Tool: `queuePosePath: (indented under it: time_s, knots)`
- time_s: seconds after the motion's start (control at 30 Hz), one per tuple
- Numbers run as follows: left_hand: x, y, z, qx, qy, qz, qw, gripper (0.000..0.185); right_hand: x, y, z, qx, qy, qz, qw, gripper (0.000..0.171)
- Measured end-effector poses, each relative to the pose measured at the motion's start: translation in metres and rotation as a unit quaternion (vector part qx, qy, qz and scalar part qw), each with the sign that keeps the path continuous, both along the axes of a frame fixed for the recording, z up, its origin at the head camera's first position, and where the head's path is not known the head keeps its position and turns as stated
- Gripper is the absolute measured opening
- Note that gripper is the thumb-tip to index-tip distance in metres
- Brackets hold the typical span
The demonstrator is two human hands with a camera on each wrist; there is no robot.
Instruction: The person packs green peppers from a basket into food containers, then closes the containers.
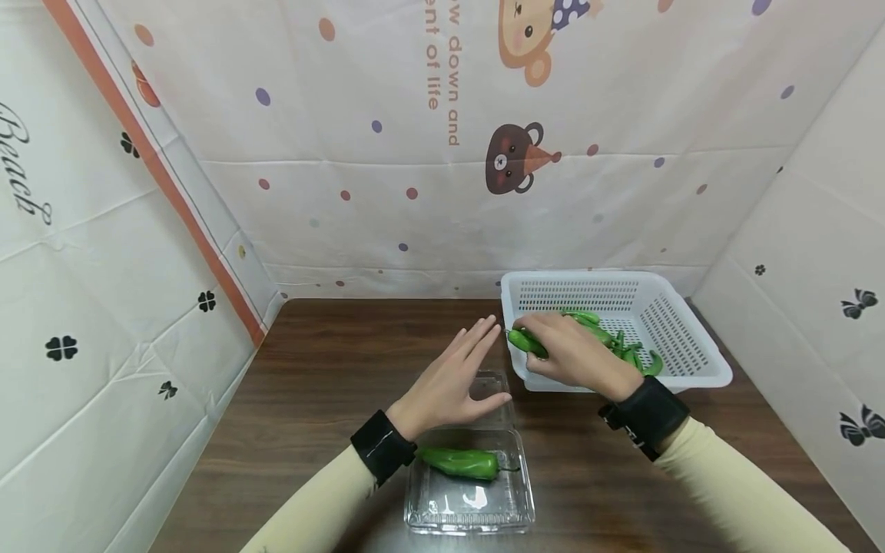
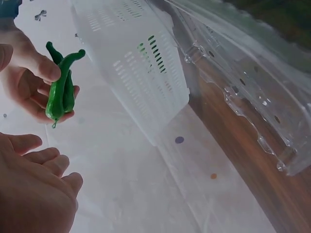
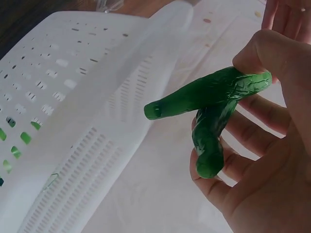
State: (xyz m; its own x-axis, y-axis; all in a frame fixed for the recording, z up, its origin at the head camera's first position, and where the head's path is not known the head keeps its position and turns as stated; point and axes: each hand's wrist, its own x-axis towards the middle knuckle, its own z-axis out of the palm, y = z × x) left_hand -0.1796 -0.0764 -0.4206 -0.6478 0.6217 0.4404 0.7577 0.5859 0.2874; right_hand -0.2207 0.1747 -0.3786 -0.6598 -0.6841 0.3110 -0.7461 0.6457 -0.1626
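Observation:
Two green peppers are pinched between the thumb and fingers of my right hand, which is over the left side of a white basket. In the right wrist view they cross each other. My left hand is raised above a clear plastic clamshell box, fingers straight and thumb spread, with nothing in it. One large green pepper lies crosswise in the box's base. Behind the base the open lid is partly hidden by my left hand.
Several green peppers lie in the slotted basket, at the back right of the brown wooden table. White printed sheets hang as walls behind and at both sides of the table.

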Motion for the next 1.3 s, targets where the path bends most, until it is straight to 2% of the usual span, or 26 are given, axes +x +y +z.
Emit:
queuePosePath:
  time_s: [0.33,0.83,1.1,1.3]
  knots:
    - [0.013,-0.01,-0.002,0.01,-0.007,-0.007,0.9999,0.096,0.014,-0.006,0.0,0.0,0.036,0.027,0.999,0.044]
    - [0.029,-0.028,-0.002,0.016,-0.008,-0.011,0.9998,0.101,0.033,-0.016,0.004,-0.007,0.042,0.054,0.998,0.047]
    - [0.041,-0.036,-0.004,0.014,-0.026,-0.012,0.9995,0.102,0.046,-0.02,0.002,-0.011,0.027,0.064,0.998,0.048]
    - [0.055,-0.044,-0.006,0.037,-0.072,-0.013,0.9967,0.099,0.055,-0.023,-0.003,-0.03,0.013,0.082,0.996,0.049]
